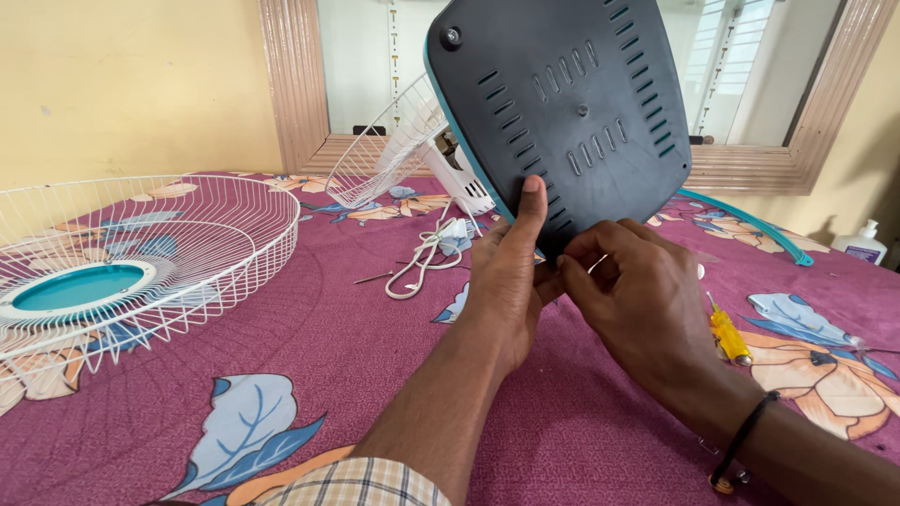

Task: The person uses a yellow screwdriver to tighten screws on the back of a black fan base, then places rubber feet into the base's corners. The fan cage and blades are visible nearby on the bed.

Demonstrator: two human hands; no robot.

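**Fan base tipped up, both hands at its lower edge**

Head view: Your left hand [506,281] grips the lower edge of the dark fan base [562,112], thumb pressed flat up its slotted underside, fingers wrapped behind and out of sight. Your right hand [633,295] sits just beside it, fingertips pinched together against the same lower edge; what they pinch, if anything, is too small to make out. The base stands tilted on edge above the floral bedcover [328,347], its teal rim facing left, its top cut off by the frame.

Behind the base, the white motor housing [459,173] and rear wire guard [389,150] are partly hidden. A white power cord [422,262] lies coiled just left of your left hand, near a thin metal tool [375,277]. The front wire guard [141,253] with its teal centre lies well apart at far left, cut off by the frame's edge. Open cover lies between it and your left forearm.

On the right, a yellow-handled screwdriver [728,334] lies near your right wrist, its tip hidden. A teal ring strip [750,225] curves beyond, and a pump bottle [862,244] stands at the far right edge against the wall.
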